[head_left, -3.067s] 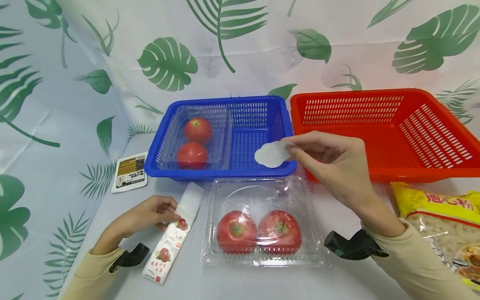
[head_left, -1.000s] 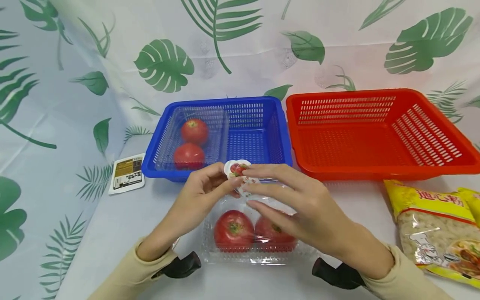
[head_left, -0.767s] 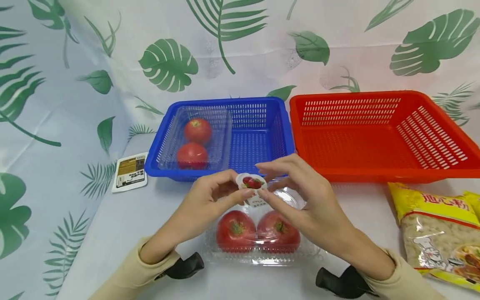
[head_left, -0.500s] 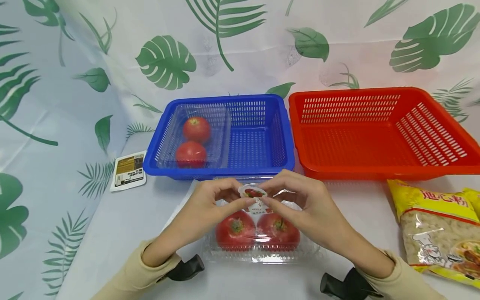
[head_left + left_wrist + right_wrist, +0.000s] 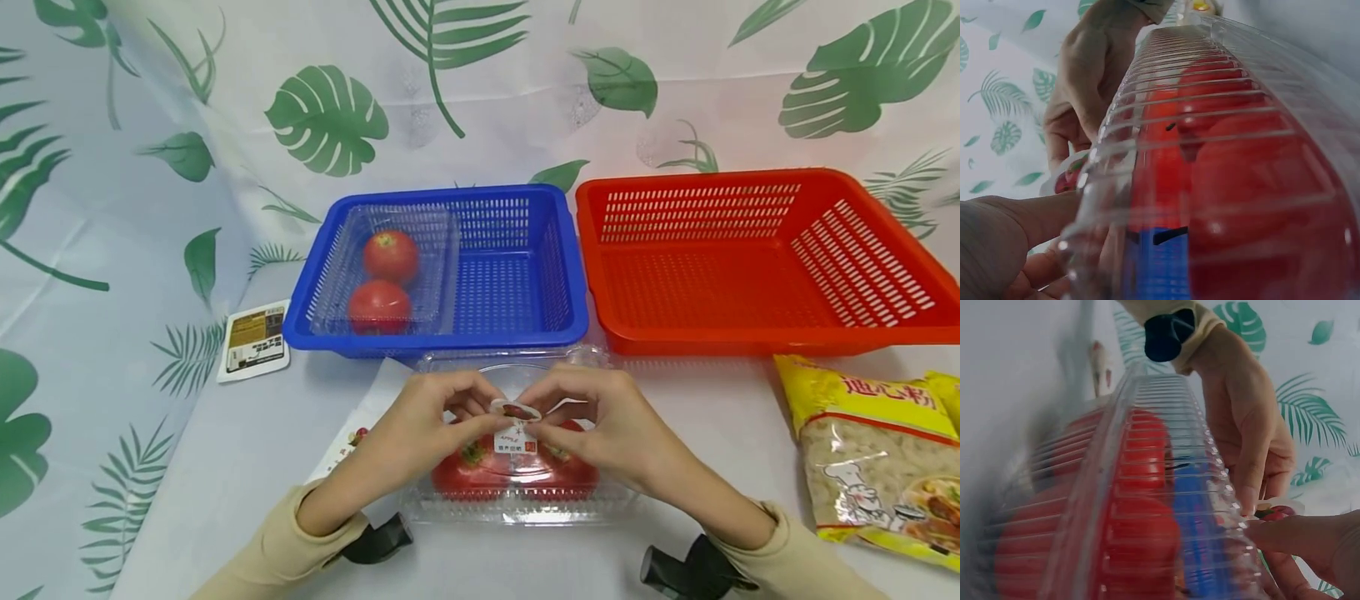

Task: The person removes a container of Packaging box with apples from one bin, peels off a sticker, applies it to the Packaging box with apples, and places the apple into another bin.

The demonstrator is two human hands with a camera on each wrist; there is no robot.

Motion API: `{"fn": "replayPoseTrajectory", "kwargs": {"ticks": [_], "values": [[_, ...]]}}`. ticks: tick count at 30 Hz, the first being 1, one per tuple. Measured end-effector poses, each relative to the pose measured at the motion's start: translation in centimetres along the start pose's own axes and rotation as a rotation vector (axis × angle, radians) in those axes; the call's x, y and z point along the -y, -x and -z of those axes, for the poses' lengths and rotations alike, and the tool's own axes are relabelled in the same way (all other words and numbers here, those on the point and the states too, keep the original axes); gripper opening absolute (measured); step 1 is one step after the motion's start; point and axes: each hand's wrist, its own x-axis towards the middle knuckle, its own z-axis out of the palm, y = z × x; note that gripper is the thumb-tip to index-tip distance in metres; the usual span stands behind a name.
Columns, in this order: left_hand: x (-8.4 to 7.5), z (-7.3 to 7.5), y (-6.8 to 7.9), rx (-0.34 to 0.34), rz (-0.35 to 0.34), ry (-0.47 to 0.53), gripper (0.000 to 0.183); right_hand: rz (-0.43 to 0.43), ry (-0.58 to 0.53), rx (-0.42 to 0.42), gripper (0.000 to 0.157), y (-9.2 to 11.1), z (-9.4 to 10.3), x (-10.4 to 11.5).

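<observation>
A white scalloped label sticker (image 5: 514, 438) with an apple picture is held between both hands, low over the lid of a clear plastic clamshell box (image 5: 517, 512). My left hand (image 5: 435, 417) pinches its left edge between thumb and fingers. The right edge is pinched by my right hand (image 5: 600, 417). The label's upper part bends up and its lower part lies close over the lid. Two red apples (image 5: 465, 477) sit inside the box, partly covered by the hands. In the left wrist view the box's ridged side hides part of the sticker (image 5: 1069, 175).
A strip of apple labels (image 5: 367, 417) lies left of the box, partly under the left forearm. Behind stands a blue basket (image 5: 555, 333) with another boxed pair of apples (image 5: 378, 304), beside a red basket (image 5: 750, 340). A pasta bag (image 5: 862, 458) lies right, a printed packet (image 5: 255, 340) left.
My left hand has left the label strip and joined the right hand at the sticker. Both hands have turned its printed side into view and lowered it toward the box lid.
</observation>
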Motion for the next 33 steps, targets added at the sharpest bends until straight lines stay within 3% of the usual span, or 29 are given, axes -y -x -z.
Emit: {"fn": "replayPoseTrajectory", "kwargs": {"ticks": [7,14,21,28,33], "values": [[-0.2,-0.1,-0.2,0.009,0.003,-0.022,0.009,0.015,0.042,-0.001,0.026,0.0,-0.1,-0.3],[0.3,-0.1,-0.2,0.023,-0.042,-0.088,0.023,0.022,0.076,0.005,0.028,0.0,0.0,-0.3],[0.2,0.1,-0.5,0.036,0.007,-0.111,0.026,0.055,0.18,0.031,0.032,-0.2,0.0,-0.3],[-0.2,0.6,-1.3,0.092,0.068,-0.157,0.036,0.011,0.302,0.12,0.042,-0.9,0.4,0.0],[-0.5,1.2,-2.1,0.124,0.057,-0.21,0.037,-0.057,0.367,0.16,0.052,-1.6,0.7,0.9]]}}
